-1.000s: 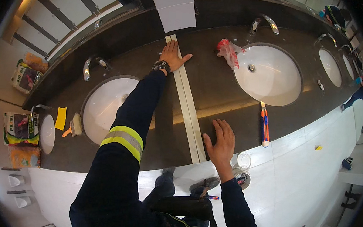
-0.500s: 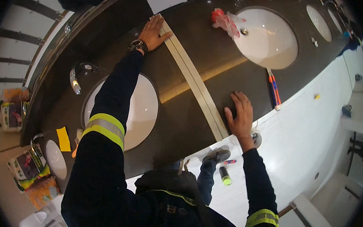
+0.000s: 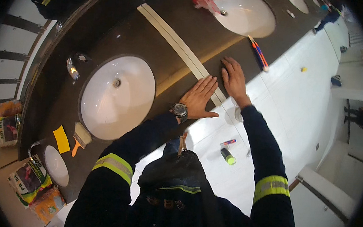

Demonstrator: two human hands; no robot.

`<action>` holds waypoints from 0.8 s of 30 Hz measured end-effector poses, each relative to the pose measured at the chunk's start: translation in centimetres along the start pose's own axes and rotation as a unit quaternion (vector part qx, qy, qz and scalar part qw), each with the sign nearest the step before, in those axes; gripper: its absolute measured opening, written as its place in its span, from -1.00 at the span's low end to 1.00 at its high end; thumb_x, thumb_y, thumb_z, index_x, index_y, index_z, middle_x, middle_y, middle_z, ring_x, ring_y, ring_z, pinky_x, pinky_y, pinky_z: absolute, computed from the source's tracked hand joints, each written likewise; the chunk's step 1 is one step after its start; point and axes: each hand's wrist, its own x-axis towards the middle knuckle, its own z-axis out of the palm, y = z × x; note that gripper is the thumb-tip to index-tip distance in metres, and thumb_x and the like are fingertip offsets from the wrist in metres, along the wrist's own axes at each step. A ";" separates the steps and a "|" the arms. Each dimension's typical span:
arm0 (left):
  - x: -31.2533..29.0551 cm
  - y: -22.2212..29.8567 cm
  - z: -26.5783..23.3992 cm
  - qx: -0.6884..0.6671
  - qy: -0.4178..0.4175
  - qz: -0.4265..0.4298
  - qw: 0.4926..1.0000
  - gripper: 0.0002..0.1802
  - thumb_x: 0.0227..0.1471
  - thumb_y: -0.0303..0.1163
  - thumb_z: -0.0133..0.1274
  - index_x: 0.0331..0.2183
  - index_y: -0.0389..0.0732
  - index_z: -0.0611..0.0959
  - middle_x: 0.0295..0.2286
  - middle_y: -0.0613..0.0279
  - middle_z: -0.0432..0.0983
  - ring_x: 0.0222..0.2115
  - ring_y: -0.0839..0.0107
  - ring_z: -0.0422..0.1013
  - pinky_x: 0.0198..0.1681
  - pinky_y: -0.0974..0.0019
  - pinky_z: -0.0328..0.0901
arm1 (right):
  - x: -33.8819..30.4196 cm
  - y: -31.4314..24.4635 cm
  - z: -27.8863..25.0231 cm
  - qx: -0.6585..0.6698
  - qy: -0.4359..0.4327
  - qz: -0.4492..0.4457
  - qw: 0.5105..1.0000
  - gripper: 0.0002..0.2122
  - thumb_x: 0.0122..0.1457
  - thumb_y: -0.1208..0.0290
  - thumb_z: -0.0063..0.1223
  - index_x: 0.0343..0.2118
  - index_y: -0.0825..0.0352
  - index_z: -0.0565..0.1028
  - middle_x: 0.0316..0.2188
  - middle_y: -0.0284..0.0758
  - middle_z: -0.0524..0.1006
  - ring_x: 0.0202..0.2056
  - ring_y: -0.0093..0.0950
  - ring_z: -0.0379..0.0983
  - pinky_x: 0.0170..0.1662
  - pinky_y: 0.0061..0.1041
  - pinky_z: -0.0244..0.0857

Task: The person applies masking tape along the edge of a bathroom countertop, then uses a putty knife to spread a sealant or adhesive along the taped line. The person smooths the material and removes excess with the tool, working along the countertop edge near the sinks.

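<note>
Two pale strips of tape [image 3: 170,36] run side by side across the dark countertop [image 3: 132,37], with a thin dark line between them. My left hand [image 3: 199,100] lies flat over the strips close to the counter's front edge, fingers stretched out and thumb spread. Just right of the strips, my right hand [image 3: 234,80] rests on the counter with fingers extended, holding nothing I can see. Beyond it, a slim orange-and-blue-handled tool [image 3: 259,54] with a pale tip lies at the front edge.
White sinks flank the strips, the left basin [image 3: 121,96] and the right basin [image 3: 257,17]. A red-and-white plastic bag [image 3: 205,2] hangs into the right one. A paintbrush [image 3: 81,139] and yellow sheet [image 3: 62,139] lie left. A dark can [image 3: 228,156] is on the floor.
My left hand has come from the far end of the strips to the near end. My right hand stays beside the strips. The view has shifted, showing the whole left basin.
</note>
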 end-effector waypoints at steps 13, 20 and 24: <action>-7.9 -0.6 2.1 0.117 0.090 -0.067 0.987 0.25 -0.23 0.16 0.35 0.29 -0.40 0.18 0.30 -0.22 0.08 0.34 -0.17 -0.07 0.37 -0.19 -0.15 | -33.0 -15.3 -9.5 0.074 0.046 0.242 0.966 -0.52 0.29 0.19 0.06 0.15 0.41 0.38 0.05 0.04 0.45 0.10 -0.02 0.36 0.20 -0.15 0.22; -10.2 2.9 2.7 0.140 0.039 -0.052 0.988 0.24 -0.15 0.12 0.32 0.34 -0.34 0.10 0.35 -0.20 -0.07 0.38 -0.11 -0.16 0.40 -0.16 -0.21 | -88.2 -35.7 -14.8 0.049 -0.382 0.728 0.566 -0.51 0.28 -0.01 -0.11 0.12 0.22 0.50 0.11 -0.09 0.50 0.15 -0.10 0.41 0.18 -0.12 0.30; -10.8 4.9 8.1 0.035 0.053 -0.082 0.995 0.23 -0.16 0.00 0.36 0.35 -0.34 0.07 0.36 -0.20 -0.14 0.38 -0.11 -0.18 0.40 -0.12 -0.18 | -105.2 -46.9 -24.6 0.071 -0.449 0.754 0.474 -0.54 0.23 -0.06 0.00 -0.16 0.29 0.65 -0.12 -0.20 0.66 -0.05 -0.26 0.58 0.00 -0.19 0.43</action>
